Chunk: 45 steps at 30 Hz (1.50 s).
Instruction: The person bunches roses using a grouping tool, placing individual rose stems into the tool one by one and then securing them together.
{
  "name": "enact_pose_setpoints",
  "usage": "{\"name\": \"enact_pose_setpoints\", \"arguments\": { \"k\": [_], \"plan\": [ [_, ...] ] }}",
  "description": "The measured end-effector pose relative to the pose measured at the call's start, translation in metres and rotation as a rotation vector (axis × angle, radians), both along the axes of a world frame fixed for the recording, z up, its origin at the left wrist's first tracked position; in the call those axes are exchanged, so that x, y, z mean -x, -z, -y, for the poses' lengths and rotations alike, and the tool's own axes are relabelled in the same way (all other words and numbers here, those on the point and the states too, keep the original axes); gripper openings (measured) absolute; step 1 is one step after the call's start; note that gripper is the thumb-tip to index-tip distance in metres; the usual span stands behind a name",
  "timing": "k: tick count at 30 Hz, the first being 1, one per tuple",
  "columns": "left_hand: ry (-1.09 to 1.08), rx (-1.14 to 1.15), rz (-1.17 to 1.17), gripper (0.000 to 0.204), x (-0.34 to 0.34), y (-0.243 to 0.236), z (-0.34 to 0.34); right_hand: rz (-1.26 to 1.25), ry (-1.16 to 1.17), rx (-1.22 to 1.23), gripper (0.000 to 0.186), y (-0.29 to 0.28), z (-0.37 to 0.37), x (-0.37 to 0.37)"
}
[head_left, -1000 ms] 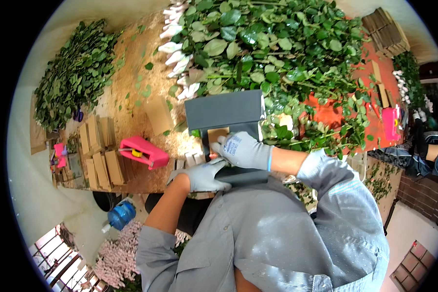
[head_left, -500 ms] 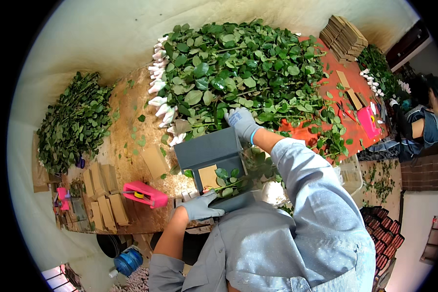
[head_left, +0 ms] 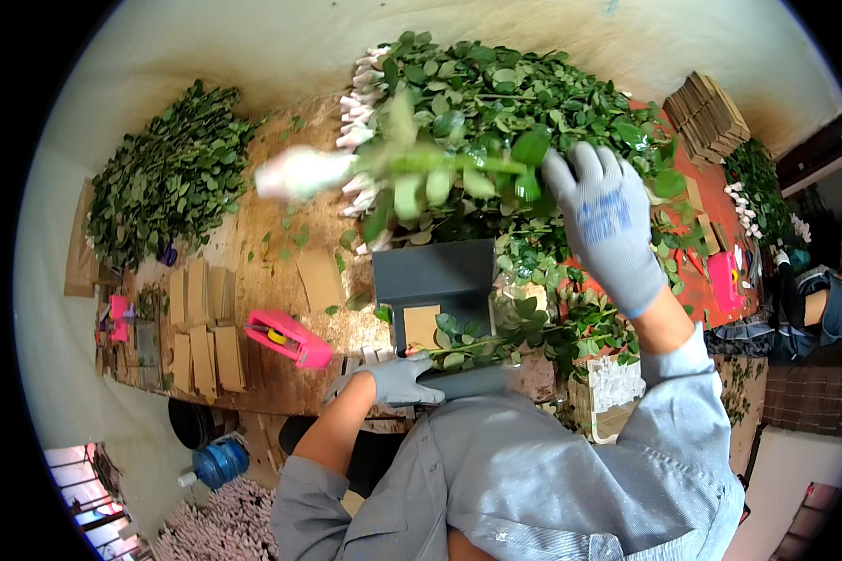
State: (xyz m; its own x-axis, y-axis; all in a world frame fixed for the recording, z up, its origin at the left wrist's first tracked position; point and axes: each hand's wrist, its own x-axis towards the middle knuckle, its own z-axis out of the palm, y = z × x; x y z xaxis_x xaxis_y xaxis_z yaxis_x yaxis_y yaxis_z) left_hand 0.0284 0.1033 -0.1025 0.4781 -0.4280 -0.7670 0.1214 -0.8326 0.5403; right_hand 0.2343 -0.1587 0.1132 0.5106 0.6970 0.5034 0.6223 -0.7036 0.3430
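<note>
My right hand, in a grey knit glove, is raised over the leafy pile with its fingers closed on a rose stem. The rose lies nearly level, its white-pink wrapped head pointing left and blurred by motion. In front of me stands a dark grey box-like stand with a cardboard piece inside. Other leafy stems lie across the stand, reaching right. My left hand, also gloved, rests at its near left corner, thumb and fingers stretched apart beside the stem ends.
A large pile of roses covers the table's back; another leafy heap lies left. Cardboard sheets, a pink stapler and a cardboard stack sit around. A second person is at the far right.
My right hand has risen from beside the stand and moved right, now carrying a rose over the pile. My left hand stays at the stand's corner. The whole view has shifted slightly.
</note>
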Motion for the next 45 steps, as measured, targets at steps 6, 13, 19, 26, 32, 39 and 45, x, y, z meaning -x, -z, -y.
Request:
{"name": "enact_pose_setpoints", "arguments": {
  "k": [6, 13, 19, 26, 32, 39, 45],
  "plan": [
    [-0.027, 0.031, 0.014, 0.109, 0.001, 0.004, -0.001, -0.419, -0.056, 0.452, 0.024, 0.101, 0.018, 0.059],
    [-0.028, 0.041, 0.028, 0.103, -0.002, 0.003, 0.002, -0.836, -0.052, 0.687, 0.02, 0.27, 0.053, 0.057],
    [-0.067, 0.033, 0.013, 0.103, 0.002, 0.003, 0.001, -0.783, -0.163, 0.739, 0.022, 0.192, -0.02, 0.071],
    [-0.013, 0.023, -0.015, 0.107, -0.011, -0.009, 0.004, -0.806, -0.465, 0.338, 0.023, 0.294, -0.096, 0.091],
    [-0.135, 0.06, -0.01, 0.085, -0.011, -0.011, -0.003, -0.993, -0.512, 0.37, 0.029, 0.308, -0.093, 0.088],
    [-0.36, -0.168, 0.636, 0.031, -0.017, 0.031, -0.025, -1.049, -0.526, 0.324, 0.046, 0.312, -0.085, 0.079],
    [0.134, -0.414, 0.701, 0.014, -0.028, 0.06, -0.028, -1.103, -0.514, 0.244, 0.037, 0.315, -0.089, 0.077]
  ]
}}
